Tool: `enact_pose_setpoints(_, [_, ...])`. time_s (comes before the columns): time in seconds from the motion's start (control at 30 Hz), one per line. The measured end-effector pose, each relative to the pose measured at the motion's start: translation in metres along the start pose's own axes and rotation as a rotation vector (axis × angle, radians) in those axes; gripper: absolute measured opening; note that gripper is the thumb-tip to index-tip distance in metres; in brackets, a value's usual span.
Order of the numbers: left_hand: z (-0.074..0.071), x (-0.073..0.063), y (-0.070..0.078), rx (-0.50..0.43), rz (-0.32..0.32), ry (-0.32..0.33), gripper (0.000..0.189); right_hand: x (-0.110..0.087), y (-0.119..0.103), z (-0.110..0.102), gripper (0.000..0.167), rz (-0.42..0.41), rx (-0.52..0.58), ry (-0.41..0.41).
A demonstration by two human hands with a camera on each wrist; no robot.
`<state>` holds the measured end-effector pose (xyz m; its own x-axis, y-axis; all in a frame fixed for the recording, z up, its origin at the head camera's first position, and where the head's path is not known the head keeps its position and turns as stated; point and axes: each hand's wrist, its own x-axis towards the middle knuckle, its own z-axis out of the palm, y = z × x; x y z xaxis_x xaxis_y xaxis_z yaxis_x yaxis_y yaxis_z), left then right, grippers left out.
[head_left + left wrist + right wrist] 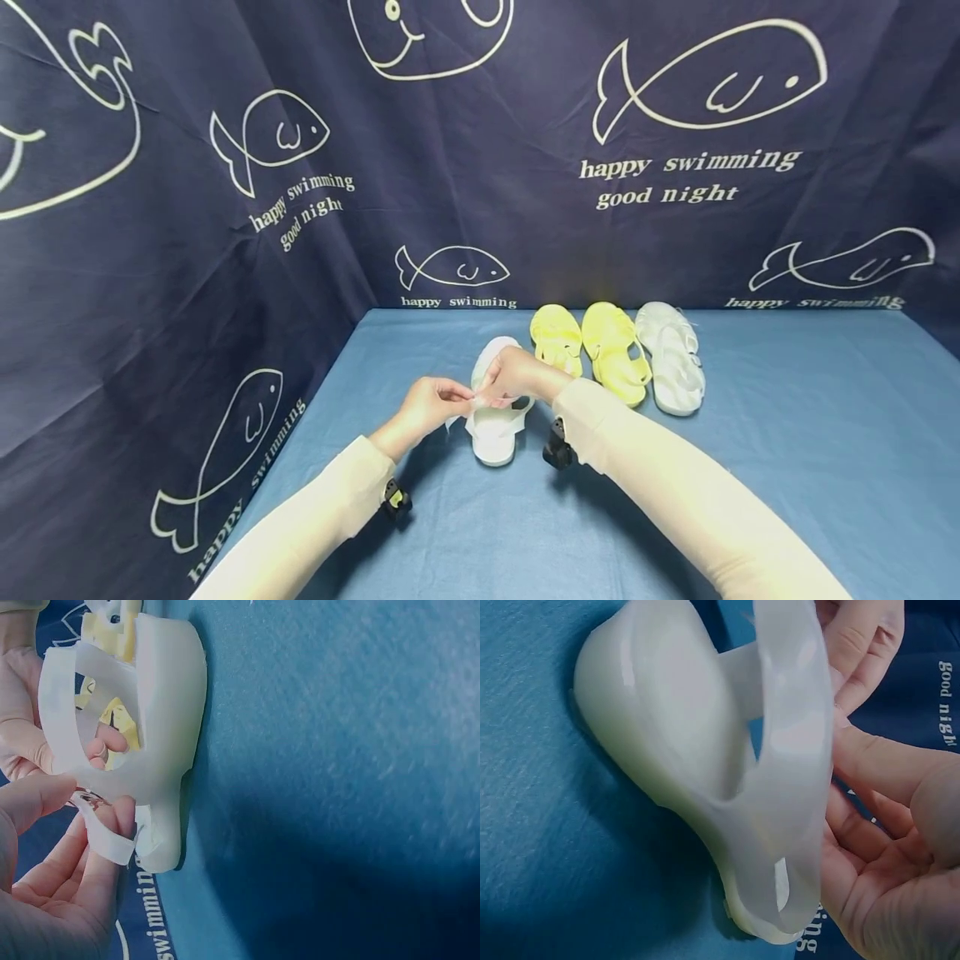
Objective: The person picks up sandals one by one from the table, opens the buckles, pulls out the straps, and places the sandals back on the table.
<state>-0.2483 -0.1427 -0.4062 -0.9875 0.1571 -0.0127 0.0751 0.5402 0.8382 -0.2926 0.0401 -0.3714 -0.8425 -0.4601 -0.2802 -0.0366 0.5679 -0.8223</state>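
A white sandal [495, 447] rests on the blue cloth, its heel end toward the near side. My left hand [433, 402] pinches the sandal's side strap [109, 840] beside a small metal buckle [91, 797]; the strap's loose end hangs past the fingers. From the other side my right hand [516, 372] reaches over the toe part and holds the same strap between thumb and fingers. Both sets of fingertips meet at the buckle. In the right wrist view the right hand [892, 825] is partly hidden behind the sandal's upper [791, 735].
Beyond my right forearm lie two yellow sandals [557, 333] [611, 342] and another white sandal [677, 367] in a row. A dark blue curtain [465, 200] with fish drawings hangs behind and to the left of the blue cloth-covered table [787, 417].
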Motion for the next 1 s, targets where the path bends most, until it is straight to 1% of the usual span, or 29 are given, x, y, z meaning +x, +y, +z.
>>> enact_pose_setpoints(0.07, [0.002, 0.000, 0.000, -0.026, -0.012, 0.002, 0.014, 0.000, 0.003, 0.001, 0.009, -0.003, -0.028, 0.008])
enact_pose_setpoints(0.2, [0.002, 0.003, 0.000, -0.043, -0.026, 0.001, 0.013, -0.001, 0.003, 0.001, 0.004, -0.014, -0.064, 0.004])
enact_pose_setpoints(0.27, [0.001, 0.005, -0.002, -0.045, -0.027, -0.007, 0.013, -0.001, 0.002, 0.000, 0.004, -0.021, -0.076, -0.006])
enact_pose_setpoints(0.4, [0.000, 0.006, -0.004, -0.080, -0.044, -0.024, 0.015, -0.001, 0.000, -0.001, 0.005, -0.027, -0.091, -0.006])
enact_pose_setpoints(0.5, [0.000, 0.006, -0.006, -0.125, -0.063, -0.034, 0.017, -0.002, 0.001, -0.002, 0.006, -0.027, -0.066, -0.001])
enact_pose_setpoints(0.63, [0.000, 0.006, -0.009, -0.163, -0.068, -0.041, 0.019, -0.003, 0.003, -0.002, 0.007, -0.031, -0.016, 0.005])
enact_pose_setpoints(0.7, [0.000, 0.005, -0.011, -0.168, -0.061, -0.045, 0.020, -0.003, 0.004, -0.002, 0.008, -0.035, 0.003, 0.006])
enact_pose_setpoints(0.9, [-0.003, 0.003, -0.014, -0.177, -0.080, -0.056, 0.022, -0.005, 0.006, -0.004, 0.011, -0.053, 0.039, 0.007])
enact_pose_setpoints(1.0, [-0.003, 0.003, -0.014, -0.179, -0.074, -0.059, 0.025, -0.006, 0.007, -0.007, 0.012, -0.059, 0.055, 0.010])
